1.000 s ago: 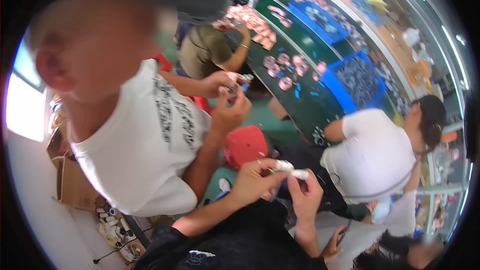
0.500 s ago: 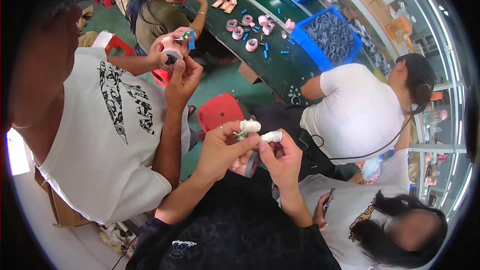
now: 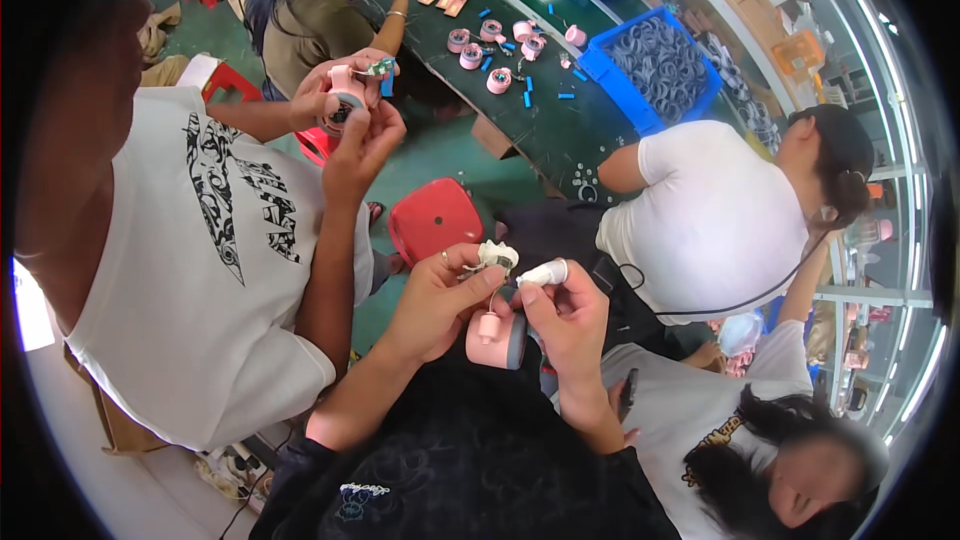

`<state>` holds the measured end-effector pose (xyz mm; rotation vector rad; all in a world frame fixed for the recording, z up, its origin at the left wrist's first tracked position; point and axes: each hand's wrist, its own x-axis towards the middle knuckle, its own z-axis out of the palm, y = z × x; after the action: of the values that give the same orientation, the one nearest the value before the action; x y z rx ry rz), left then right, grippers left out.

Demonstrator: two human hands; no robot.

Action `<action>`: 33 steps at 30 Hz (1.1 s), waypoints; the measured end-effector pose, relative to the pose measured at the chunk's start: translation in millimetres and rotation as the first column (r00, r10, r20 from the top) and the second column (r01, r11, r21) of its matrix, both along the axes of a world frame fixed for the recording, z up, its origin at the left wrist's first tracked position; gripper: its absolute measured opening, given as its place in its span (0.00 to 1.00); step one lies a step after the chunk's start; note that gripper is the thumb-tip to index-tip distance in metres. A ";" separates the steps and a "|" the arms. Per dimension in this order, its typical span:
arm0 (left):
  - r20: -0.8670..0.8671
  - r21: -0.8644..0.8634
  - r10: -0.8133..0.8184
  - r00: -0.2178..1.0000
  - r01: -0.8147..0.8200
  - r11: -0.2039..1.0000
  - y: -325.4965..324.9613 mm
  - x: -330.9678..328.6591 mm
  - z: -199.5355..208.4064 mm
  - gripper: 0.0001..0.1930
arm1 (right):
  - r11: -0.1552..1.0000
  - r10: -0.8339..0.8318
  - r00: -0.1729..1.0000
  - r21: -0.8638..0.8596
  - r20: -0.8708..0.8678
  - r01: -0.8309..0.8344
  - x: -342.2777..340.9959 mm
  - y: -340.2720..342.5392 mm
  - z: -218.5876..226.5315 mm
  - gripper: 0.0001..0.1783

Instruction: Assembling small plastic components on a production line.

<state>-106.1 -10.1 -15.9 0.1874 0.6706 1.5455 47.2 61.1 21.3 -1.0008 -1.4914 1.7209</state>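
Note:
My left hand [image 3: 437, 302] pinches a small circuit board [image 3: 499, 263], partly hidden by the fingers and a white finger cot [image 3: 496, 252]. From it a thin wire runs down to a pink round housing [image 3: 492, 348] with a grey rim, which hangs below and between my hands. My right hand [image 3: 570, 318] is closed close beside the board, thumb against an index finger in another white finger cot [image 3: 543, 273]. Whatever sits in that pinch is too small to make out.
At left a co-worker's hands hold a similar pink housing [image 3: 347, 98] with a board. A red stool [image 3: 436, 218] stands ahead. The green workbench [image 3: 470, 80] carries pink housings, blue cylinders and a blue bin [image 3: 600, 75] of grey rings. Co-workers sit close on both sides.
The pink housing now hangs more in view, its side turned toward me, with the wire showing. My hands have drawn slightly apart at the fingertips.

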 end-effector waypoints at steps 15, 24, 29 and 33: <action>-0.164 -0.031 -0.027 0.986 0.022 0.999 -2.7 7.3 3.0 0.08 | 0.992 0.016 0.993 -0.123 -0.114 -0.030 11.4 -2.9 -12.6 0.05; -0.165 -0.063 -0.040 0.986 0.030 0.998 -6.1 10.6 7.4 0.06 | 0.995 -0.001 0.993 -0.097 -0.121 -0.011 13.2 -8.9 -17.8 0.04; -0.410 -0.124 -0.032 0.911 -0.022 0.992 -7.9 11.0 16.2 0.07 | 0.995 0.006 0.995 -0.099 -0.098 -0.016 11.8 -9.0 -12.0 0.04; -0.435 -0.122 -0.018 0.900 -0.039 0.992 -10.4 11.9 13.9 0.06 | 0.998 0.006 0.994 -0.069 -0.108 -0.014 9.2 -9.5 -16.9 0.04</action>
<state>-94.2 -20.4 -1.9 0.4431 1.1236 1.4750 56.4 51.6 4.3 -0.9224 -1.3789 1.8156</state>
